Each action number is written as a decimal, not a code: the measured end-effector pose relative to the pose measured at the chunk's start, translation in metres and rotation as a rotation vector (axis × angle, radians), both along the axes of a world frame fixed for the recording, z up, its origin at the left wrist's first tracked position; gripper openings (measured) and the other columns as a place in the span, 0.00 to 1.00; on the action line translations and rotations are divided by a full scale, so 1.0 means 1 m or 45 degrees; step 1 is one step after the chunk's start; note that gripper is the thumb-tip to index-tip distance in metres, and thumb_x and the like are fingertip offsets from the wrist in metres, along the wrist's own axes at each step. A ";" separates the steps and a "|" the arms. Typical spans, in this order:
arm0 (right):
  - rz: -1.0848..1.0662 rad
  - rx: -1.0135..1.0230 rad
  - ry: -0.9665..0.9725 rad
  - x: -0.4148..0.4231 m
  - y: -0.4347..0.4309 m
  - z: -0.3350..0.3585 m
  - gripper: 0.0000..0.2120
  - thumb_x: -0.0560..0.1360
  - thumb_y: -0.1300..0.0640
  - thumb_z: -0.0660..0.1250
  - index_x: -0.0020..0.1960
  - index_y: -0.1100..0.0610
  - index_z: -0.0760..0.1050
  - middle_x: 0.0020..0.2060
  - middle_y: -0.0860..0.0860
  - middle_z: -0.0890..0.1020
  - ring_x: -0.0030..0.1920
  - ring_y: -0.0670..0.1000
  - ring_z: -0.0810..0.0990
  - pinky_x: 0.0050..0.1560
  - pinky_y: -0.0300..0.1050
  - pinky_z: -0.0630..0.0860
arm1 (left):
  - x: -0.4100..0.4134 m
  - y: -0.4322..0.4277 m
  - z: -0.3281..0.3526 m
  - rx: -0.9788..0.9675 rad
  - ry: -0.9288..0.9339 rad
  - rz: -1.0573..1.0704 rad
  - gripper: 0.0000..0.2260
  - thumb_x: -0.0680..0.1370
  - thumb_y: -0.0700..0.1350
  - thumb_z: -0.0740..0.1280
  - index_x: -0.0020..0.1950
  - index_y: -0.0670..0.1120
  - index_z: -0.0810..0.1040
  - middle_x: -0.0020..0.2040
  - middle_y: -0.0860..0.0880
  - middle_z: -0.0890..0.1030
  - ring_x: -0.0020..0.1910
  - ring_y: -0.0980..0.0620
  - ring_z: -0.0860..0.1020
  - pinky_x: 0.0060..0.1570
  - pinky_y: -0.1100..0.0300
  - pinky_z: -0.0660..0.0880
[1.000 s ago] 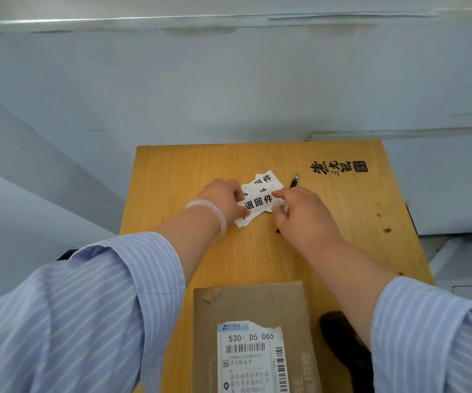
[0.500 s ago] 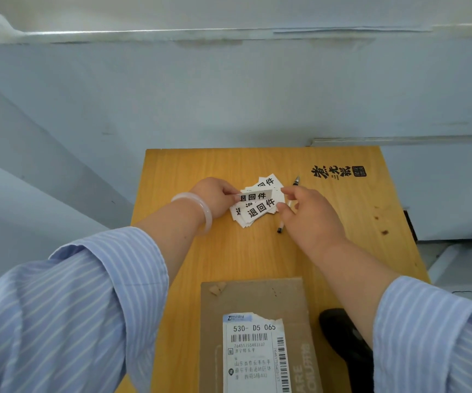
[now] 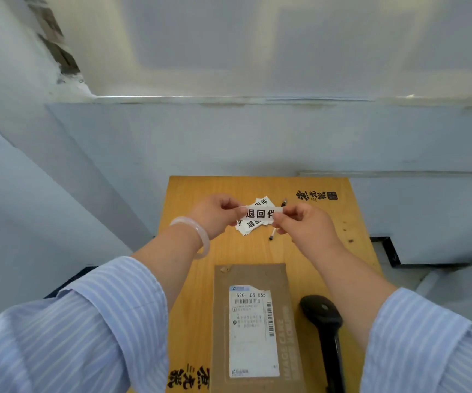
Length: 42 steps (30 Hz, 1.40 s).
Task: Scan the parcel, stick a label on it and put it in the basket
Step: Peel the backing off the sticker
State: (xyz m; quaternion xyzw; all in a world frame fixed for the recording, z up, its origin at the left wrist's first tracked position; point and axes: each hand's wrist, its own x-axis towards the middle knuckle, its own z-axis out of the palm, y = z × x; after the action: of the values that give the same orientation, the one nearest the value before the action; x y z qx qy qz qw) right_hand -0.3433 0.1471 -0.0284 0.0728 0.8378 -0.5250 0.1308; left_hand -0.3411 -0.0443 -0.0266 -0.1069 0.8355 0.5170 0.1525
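Item: label (image 3: 259, 213), white strip with bold black characters, held level above the table (image 3: 325, 251) at its far end. Left hand (image 3: 217, 216) pinches the strip's left end between thumb and fingertips; right hand (image 3: 303, 224) pinches the right end likewise. Whether backing paper is still attached cannot be told.

Item: spare labels (image 3: 250, 226), a loose fan lying flat just beneath the held strip, with a pen (image 3: 272, 236) beside them.

Item: parcel (image 3: 254, 321), brown carton lying flat at the near end of the table, well apart from the held label, shipping slip (image 3: 253, 333) face up. Scanner (image 3: 324, 319), black, lies just right of it.

Handling note (judgement): peel from one corner, keep the strip taut between both pinches, lay one end down first and smooth across, choosing bare cardboard so the barcodes stay readable.

Clearance: open tabletop between hands and carton gives a straight path back. Table edges run close on both sides of the parcel (scanner crowds the right). No basket in view.
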 end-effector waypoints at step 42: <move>0.179 -0.087 0.135 0.116 0.043 0.105 0.03 0.75 0.57 0.70 0.49 0.52 0.80 0.35 0.47 0.87 0.34 0.43 0.83 0.34 0.41 0.74 | 0.136 0.020 0.093 0.396 -0.038 0.119 0.09 0.76 0.44 0.69 0.52 0.41 0.84 0.39 0.50 0.85 0.37 0.56 0.78 0.41 0.60 0.75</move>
State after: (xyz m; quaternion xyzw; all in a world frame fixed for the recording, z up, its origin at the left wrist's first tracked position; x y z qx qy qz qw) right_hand -0.2269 0.1905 0.0771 -0.0188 0.8282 -0.5459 0.1253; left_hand -0.2053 -0.0247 0.0663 -0.1283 0.7370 0.6451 0.1555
